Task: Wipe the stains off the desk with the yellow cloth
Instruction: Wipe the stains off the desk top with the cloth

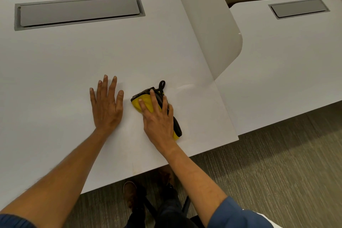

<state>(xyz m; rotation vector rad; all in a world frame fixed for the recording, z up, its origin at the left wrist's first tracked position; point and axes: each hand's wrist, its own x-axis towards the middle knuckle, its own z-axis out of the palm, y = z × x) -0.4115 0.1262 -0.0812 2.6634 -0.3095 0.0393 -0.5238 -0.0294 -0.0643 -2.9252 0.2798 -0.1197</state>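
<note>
A yellow cloth (pixel 137 103) with a dark edging and a black loop lies bunched on the white desk (pixel 55 79), right of centre. My right hand (pixel 159 116) presses flat on top of it, fingers spread over the fabric. To its left, my left hand (pixel 107 103) rests palm down on the bare desk surface, fingers apart, holding nothing. A faint yellowish mark (pixel 132 167) shows near the desk's front edge. A wet-looking sheen (pixel 185 87) lies just right of the cloth.
A grey cable-tray lid (pixel 79 12) is set into the back of the desk. A white divider panel (pixel 212 29) stands along the desk's right side, with a second desk (pixel 277 61) beyond. Carpet and my shoes (pixel 130 193) show below the front edge.
</note>
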